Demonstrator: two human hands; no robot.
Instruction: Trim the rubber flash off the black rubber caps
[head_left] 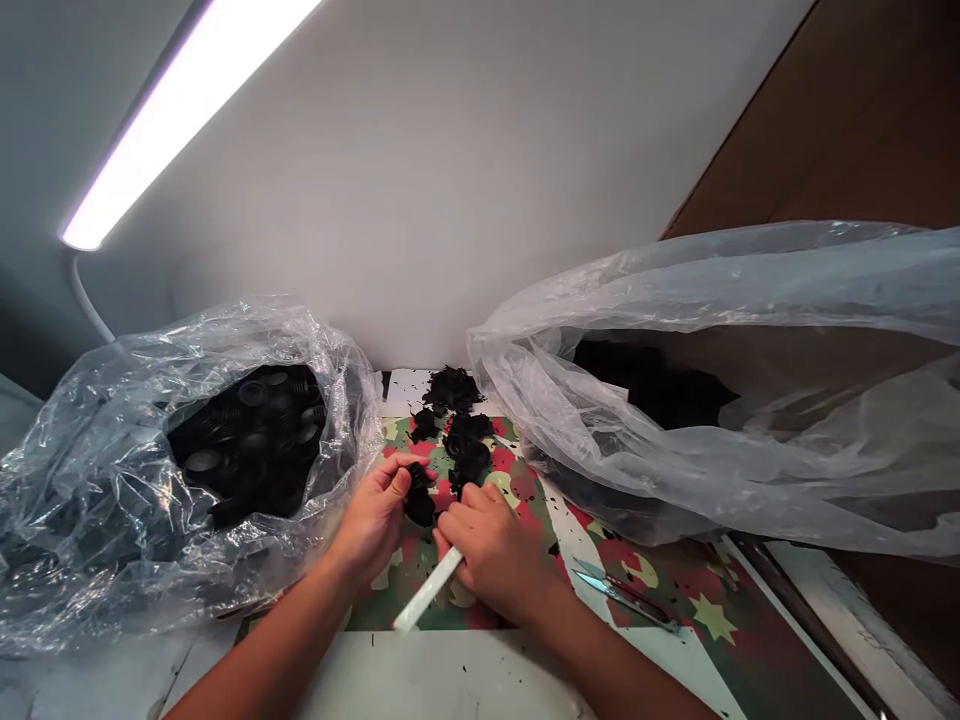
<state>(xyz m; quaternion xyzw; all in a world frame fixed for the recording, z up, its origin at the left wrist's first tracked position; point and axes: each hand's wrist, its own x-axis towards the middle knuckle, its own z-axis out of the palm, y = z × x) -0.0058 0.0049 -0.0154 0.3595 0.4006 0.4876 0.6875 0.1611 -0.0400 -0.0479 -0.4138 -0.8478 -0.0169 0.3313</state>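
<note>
My left hand point(375, 520) pinches a small black ribbed part point(418, 490), rubber or plastic by its look, between thumb and fingers. Close beside it, my right hand point(487, 545) is closed around a white-handled tool point(429, 592). Its pale handle sticks out toward me, while the working end is hidden behind my fingers near the black part. Just beyond both hands lie several loose black pieces point(466, 445) and scraps, with a larger heap point(452, 388) farther back.
At left, a clear plastic bag point(97, 470) holds many round black ribbed parts point(255, 435). Another plastic bag point(750, 480) on the right contains black material point(660, 385). Metal snips point(628, 598) rest on the patterned mat point(660, 565). A lit lamp point(187, 110) hangs upper left; brown cardboard point(847, 130) stands upper right.
</note>
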